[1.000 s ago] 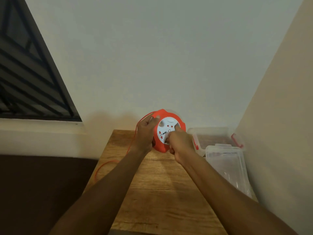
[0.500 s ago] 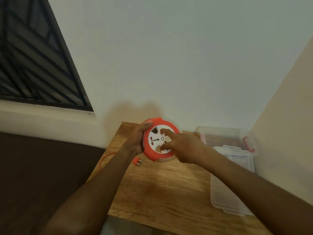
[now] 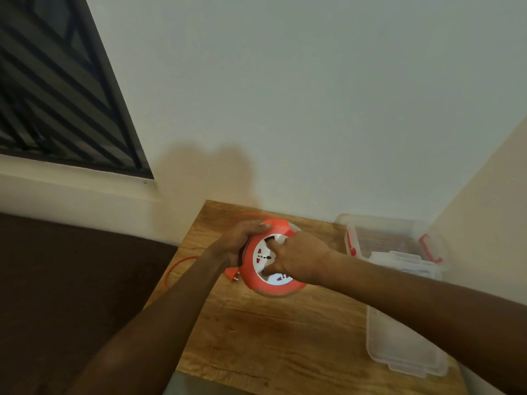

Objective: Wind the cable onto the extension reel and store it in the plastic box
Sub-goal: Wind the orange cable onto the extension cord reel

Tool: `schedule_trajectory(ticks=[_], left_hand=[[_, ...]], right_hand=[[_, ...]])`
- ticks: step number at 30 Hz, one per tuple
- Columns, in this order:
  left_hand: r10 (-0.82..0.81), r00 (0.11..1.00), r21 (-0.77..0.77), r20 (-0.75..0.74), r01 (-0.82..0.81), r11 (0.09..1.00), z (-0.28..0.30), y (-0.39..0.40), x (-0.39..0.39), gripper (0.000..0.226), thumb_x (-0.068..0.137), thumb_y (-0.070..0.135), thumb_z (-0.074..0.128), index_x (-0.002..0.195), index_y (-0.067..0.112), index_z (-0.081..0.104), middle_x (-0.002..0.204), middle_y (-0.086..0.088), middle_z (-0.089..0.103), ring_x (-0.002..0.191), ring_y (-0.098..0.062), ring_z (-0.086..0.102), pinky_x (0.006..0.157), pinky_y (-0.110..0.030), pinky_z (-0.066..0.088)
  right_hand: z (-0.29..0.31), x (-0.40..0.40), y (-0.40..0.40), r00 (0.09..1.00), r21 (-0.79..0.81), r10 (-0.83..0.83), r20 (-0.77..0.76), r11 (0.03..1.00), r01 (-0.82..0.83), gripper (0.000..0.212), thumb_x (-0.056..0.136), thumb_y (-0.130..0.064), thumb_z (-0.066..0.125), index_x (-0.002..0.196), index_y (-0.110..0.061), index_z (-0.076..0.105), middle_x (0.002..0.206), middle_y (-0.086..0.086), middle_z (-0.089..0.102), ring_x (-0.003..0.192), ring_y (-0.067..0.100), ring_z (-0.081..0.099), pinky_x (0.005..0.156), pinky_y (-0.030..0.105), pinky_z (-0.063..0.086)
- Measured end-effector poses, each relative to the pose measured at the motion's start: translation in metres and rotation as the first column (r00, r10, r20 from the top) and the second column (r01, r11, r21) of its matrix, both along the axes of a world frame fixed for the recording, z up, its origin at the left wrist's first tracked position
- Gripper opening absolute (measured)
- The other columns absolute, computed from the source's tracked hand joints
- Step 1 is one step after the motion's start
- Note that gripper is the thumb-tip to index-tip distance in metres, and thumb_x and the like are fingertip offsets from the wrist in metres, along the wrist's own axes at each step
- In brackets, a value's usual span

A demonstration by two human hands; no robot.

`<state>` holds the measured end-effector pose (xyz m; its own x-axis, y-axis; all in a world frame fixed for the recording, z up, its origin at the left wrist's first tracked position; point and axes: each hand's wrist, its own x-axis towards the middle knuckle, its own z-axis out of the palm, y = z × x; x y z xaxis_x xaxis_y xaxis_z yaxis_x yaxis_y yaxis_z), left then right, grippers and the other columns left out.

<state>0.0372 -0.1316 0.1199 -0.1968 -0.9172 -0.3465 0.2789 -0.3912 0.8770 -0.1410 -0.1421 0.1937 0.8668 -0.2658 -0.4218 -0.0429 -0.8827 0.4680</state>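
The left hand (image 3: 242, 240) grips the far-left rim of an orange extension reel (image 3: 271, 283), steadying it above the wooden table (image 3: 273, 332). The right hand (image 3: 299, 259) rests on the reel's white socket face, fingertips pressed into it — likely to turn the hub and draw cable in. A loop of orange cable (image 3: 175, 266) hangs off the table's left edge, and the plug (image 3: 231, 273) lies just beside the reel, so winding looks nearly finished. To the right, against the wall, the clear plastic box (image 3: 390, 238) stands open with its lid (image 3: 405, 337) lying in front — ready to receive the reel.
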Motion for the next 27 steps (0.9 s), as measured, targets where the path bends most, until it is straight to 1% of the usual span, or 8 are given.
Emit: schedule_trajectory(ticks=[5, 11, 14, 17, 19, 23, 25, 27], left_hand=[[-0.021, 1.000, 0.051, 0.019, 0.020, 0.998, -0.013, -0.002, 0.008, 0.033, 0.080, 0.030, 0.073, 0.102, 0.006, 0.068, 0.088, -0.012, 0.070, 0.072, -0.025, 0.067, 0.066, -0.032, 0.059], [0.012, 1.000, 0.004, 0.012, -0.012, 1.000, -0.018, -0.004, 0.013, 0.056, 0.075, 0.037, 0.079, 0.116, 0.003, 0.063, 0.093, -0.015, 0.068, 0.079, -0.028, 0.066, 0.074, -0.038, 0.056], [0.148, 0.984, -0.034, -0.100, -0.152, 0.988, -0.027, 0.002, 0.009, 0.035, 0.090, 0.026, 0.070, 0.116, 0.002, 0.067, 0.099, -0.018, 0.071, 0.080, -0.028, 0.071, 0.072, -0.040, 0.059], [0.330, 0.929, -0.120, -0.167, -0.352, 0.928, -0.031, 0.008, -0.005, 0.030, 0.095, 0.019, 0.064, 0.118, 0.001, 0.068, 0.103, -0.021, 0.072, 0.084, -0.032, 0.072, 0.070, -0.041, 0.061], [0.409, 0.896, -0.148, -0.175, -0.434, 0.888, -0.035, 0.011, -0.021, 0.031, 0.095, 0.018, 0.065, 0.119, -0.001, 0.069, 0.106, -0.023, 0.072, 0.090, -0.037, 0.072, 0.075, -0.046, 0.062], [0.524, 0.837, -0.090, -0.155, -0.541, 0.836, -0.052, 0.016, -0.045, 0.018, 0.098, 0.013, 0.063, 0.109, 0.006, 0.075, 0.105, -0.024, 0.075, 0.092, -0.039, 0.073, 0.084, -0.054, 0.059], [0.544, 0.833, -0.050, -0.104, -0.550, 0.833, -0.058, 0.017, -0.047, 0.021, 0.098, 0.019, 0.063, 0.111, 0.006, 0.074, 0.105, -0.021, 0.076, 0.091, -0.039, 0.074, 0.080, -0.053, 0.060], [0.544, 0.831, -0.004, -0.117, -0.548, 0.837, -0.062, 0.017, -0.043, 0.024, 0.099, 0.022, 0.062, 0.113, 0.004, 0.072, 0.104, -0.021, 0.076, 0.087, -0.036, 0.073, 0.075, -0.047, 0.062]], right_hand=[[-0.005, 0.010, 0.007, 0.998, -0.024, 0.055, -0.025, 0.998, -0.056, 0.064, 0.093, -0.025, 0.063, 0.144, -0.049, 0.033, 0.135, 0.011, 0.051, 0.114, 0.029, 0.056, 0.077, 0.041, 0.044], [-0.011, 0.014, -0.005, 0.995, -0.011, 0.094, 0.008, 0.995, -0.094, 0.062, 0.093, -0.021, 0.062, 0.144, -0.046, 0.035, 0.125, 0.012, 0.057, 0.105, 0.030, 0.061, 0.080, 0.042, 0.050], [-0.022, 0.005, -0.008, 0.966, 0.103, -0.139, 0.220, 0.988, 0.118, 0.063, 0.095, -0.032, 0.057, 0.147, -0.046, 0.025, 0.129, 0.009, 0.058, 0.108, 0.029, 0.060, 0.079, 0.038, 0.052], [-0.047, -0.001, 0.003, 0.711, 0.332, -0.520, 0.473, 0.853, 0.402, 0.064, 0.092, -0.047, 0.053, 0.148, -0.046, 0.021, 0.138, 0.005, 0.055, 0.119, 0.027, 0.056, 0.088, 0.041, 0.055], [-0.069, 0.000, 0.019, 0.355, 0.566, -0.738, 0.574, 0.671, 0.479, 0.068, 0.086, -0.053, 0.058, 0.148, -0.043, 0.030, 0.136, -0.001, 0.058, 0.118, 0.022, 0.058, 0.088, 0.038, 0.054], [-0.092, 0.006, 0.027, -0.286, 0.956, -0.919, 0.273, 0.225, 0.189, 0.062, 0.085, -0.051, 0.065, 0.141, -0.032, 0.049, 0.138, -0.003, 0.057, 0.118, 0.020, 0.058, 0.094, 0.038, 0.052], [-0.089, 0.004, 0.026, -0.389, 0.999, -0.921, 0.006, 0.026, -0.046, 0.050, 0.092, -0.049, 0.058, 0.139, -0.032, 0.052, 0.139, 0.000, 0.056, 0.112, 0.018, 0.059, 0.092, 0.042, 0.055], [-0.084, -0.001, 0.028, -0.324, 1.000, -0.946, -0.018, -0.009, -0.029, 0.052, 0.094, -0.044, 0.057, 0.143, -0.030, 0.046, 0.141, 0.000, 0.053, 0.111, 0.018, 0.059, 0.092, 0.041, 0.055]])
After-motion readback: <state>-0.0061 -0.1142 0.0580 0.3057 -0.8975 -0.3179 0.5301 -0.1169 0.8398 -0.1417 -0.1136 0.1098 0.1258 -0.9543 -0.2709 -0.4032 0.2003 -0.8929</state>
